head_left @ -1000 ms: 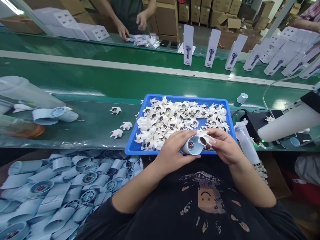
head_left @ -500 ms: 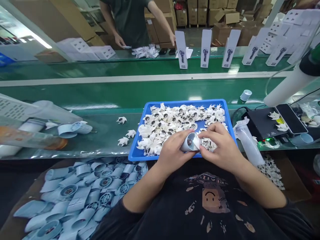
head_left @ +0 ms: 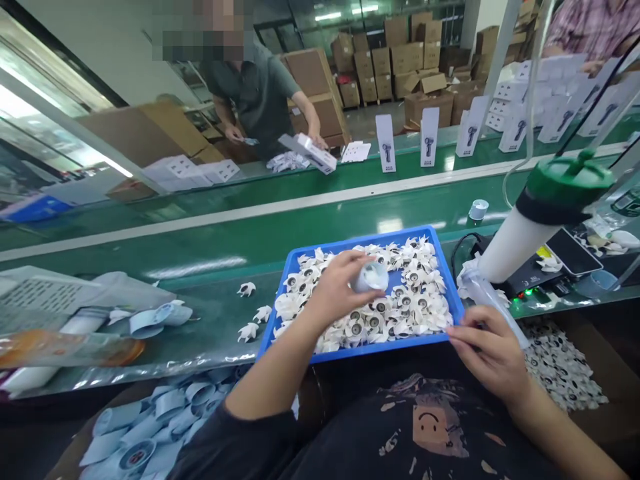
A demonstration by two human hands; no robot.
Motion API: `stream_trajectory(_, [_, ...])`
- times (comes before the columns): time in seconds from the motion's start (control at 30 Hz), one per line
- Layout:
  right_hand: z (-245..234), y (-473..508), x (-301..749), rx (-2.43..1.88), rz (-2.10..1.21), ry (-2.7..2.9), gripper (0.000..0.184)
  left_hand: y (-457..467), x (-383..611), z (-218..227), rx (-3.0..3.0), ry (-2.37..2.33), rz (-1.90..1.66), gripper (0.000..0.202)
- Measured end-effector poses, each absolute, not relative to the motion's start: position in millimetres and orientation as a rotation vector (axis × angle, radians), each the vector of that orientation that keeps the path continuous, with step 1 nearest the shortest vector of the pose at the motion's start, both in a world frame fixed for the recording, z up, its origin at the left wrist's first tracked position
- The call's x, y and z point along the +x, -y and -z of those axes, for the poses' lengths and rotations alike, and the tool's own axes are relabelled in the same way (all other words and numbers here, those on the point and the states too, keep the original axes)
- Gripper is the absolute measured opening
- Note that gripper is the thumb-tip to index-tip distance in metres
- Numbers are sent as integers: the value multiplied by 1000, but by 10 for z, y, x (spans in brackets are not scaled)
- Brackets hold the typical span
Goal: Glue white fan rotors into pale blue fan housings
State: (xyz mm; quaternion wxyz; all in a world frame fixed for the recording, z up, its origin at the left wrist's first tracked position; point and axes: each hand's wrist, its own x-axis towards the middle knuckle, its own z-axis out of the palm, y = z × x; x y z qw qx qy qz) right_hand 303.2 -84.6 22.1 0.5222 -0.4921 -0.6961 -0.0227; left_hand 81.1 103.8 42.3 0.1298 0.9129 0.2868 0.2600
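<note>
My left hand (head_left: 340, 287) is wrapped round a short light-blue plastic cylinder (head_left: 373, 279), held above the tray with its open end facing up. A white part shows inside it, probably a fan impeller. My right hand (head_left: 487, 347) is at the front right corner of the blue tray (head_left: 456, 303), its thumb and forefinger pinched at the rim. White fan impellers (head_left: 373, 323) with dark hubs fill most of the tray, with bare blue floor showing near the middle.
Loose impellers (head_left: 247, 332) lie left of the tray. Blue cylinders (head_left: 167, 407) fill a box below left; impellers (head_left: 563, 363) lie in a carton below right. A white tube-shaped tool with green cap (head_left: 525, 233) hangs at right. Across the belt, a person (head_left: 255, 100) handles a white box.
My right hand has left the cylinder and moved right and down to the tray's corner. My left hand keeps the cylinder, now farther forward over the tray. The view has tilted up.
</note>
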Motion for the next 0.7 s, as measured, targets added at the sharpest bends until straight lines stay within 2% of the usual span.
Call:
stream_trajectory(0.17, [-87,1288,3217,-1264,119,1549,25,-1722,935,-545,2750,-952,-650,38])
stream_trajectory(0.4, [87,1393,3211,-1300,161,1417,22,-2412,1404,-457,2787,-1333,-511,52])
stream_trajectory(0.57, [119,1432,3213,-1344,145,1443,15,-2730,1313,-298,2599,-1531,-149,35])
stream_trajectory(0.7, [217,1468,3254,-1390,117,1451,13,-2772,1306,-344,2497,-1505,-67,38])
